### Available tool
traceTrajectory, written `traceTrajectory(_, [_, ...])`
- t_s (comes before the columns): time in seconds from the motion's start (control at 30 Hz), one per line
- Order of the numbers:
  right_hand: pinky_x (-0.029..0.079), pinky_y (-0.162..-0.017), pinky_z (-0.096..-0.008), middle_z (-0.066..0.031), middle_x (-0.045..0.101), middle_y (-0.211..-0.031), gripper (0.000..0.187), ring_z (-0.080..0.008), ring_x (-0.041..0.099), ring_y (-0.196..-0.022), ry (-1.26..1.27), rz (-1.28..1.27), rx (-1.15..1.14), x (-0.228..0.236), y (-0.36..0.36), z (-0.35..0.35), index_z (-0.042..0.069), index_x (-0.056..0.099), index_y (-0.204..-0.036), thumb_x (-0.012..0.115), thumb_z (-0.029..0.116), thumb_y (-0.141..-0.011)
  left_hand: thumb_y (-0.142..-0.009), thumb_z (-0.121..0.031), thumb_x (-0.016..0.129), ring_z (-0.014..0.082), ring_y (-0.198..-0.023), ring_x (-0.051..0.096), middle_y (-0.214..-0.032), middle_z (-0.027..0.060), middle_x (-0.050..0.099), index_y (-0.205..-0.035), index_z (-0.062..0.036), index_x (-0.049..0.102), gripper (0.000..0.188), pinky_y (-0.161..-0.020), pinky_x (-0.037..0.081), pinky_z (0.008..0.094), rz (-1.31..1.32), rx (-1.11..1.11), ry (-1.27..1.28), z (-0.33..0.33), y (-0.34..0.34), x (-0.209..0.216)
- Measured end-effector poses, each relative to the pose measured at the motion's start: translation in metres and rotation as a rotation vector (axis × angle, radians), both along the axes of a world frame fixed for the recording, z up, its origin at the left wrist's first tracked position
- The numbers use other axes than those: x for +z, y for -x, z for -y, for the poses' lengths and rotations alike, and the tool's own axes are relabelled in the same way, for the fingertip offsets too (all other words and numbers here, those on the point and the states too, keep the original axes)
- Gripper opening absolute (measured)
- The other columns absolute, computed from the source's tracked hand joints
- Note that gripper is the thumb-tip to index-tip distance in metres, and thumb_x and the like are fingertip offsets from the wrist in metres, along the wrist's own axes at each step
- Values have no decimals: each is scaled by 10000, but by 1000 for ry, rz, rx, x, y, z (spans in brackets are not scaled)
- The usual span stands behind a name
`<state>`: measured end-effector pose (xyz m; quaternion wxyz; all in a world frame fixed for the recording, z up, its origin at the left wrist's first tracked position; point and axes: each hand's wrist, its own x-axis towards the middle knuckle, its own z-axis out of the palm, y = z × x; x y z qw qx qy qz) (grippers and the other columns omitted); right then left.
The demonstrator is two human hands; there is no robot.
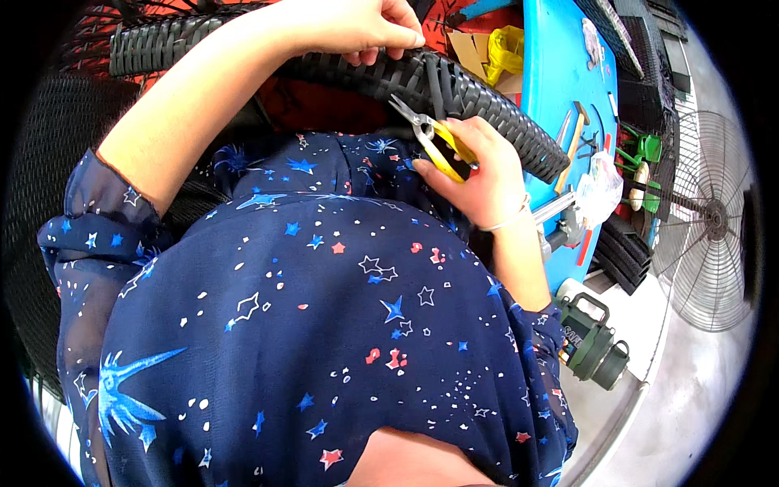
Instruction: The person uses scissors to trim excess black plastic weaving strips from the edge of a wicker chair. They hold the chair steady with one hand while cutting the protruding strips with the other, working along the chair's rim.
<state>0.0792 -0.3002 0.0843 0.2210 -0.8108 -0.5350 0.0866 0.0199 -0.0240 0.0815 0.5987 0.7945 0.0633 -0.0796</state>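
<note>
Across the top of the view runs a long curved piece of black woven wicker, wrapped in flat glossy strips. My left hand is over its upper edge with the fingertips pinched together; what they grip is hidden. A loose flat black strip crosses the weave just below those fingertips. My right hand is wrapped round a pair of pliers with yellow handles. Their metal jaws are a little apart and point up and left toward the weave, close to the loose strip.
At right stands a blue table with a hammer, a clear plastic bag and small tools. A yellow bag lies in a carton behind the wicker. A fan and a dark green flask-like container are farther right.
</note>
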Motion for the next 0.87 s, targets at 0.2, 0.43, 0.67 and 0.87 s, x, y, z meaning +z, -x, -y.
traceTrajectory(0.2, [523, -629, -351, -65, 606, -785, 440, -213, 621, -648, 66, 27, -102, 18, -9, -4, 71, 732, -1056, 890, 322, -731, -972, -211, 689, 131, -618, 658, -787, 57, 711, -1058, 11, 756, 247, -583, 550, 293, -10, -26, -8, -5, -4, -6])
traceTrajectory(0.43, [519, -652, -368, -108, 623, -798, 484, -277, 624, -677, 108, 124, -113, 30, -28, -12, 11, 729, -1029, 866, 384, -753, -972, -203, 685, 132, -604, 651, -775, 59, 712, -1052, 4, 763, 236, -576, 553, 295, -32, -37, -10, -5, -10, -2])
traceTrajectory(0.67, [543, -709, -392, -136, 659, -854, 517, -319, 672, -767, 234, 107, -149, 40, -35, -15, 4, 746, -1009, 861, 430, -740, -953, -198, 715, 116, -610, 635, -783, 36, 718, -1028, -11, 774, 209, -576, 545, 286, -11, -109, 70, -10, -13, -6])
traceTrajectory(0.87, [552, -755, -397, -157, 677, -886, 544, -325, 690, -820, 310, 103, -137, 45, -38, -21, 20, 759, -1058, 847, 460, -751, -930, -198, 753, 110, -631, 636, -817, 31, 739, -1040, -40, 787, 196, -585, 543, 278, 32, -150, 60, -15, -15, -16])
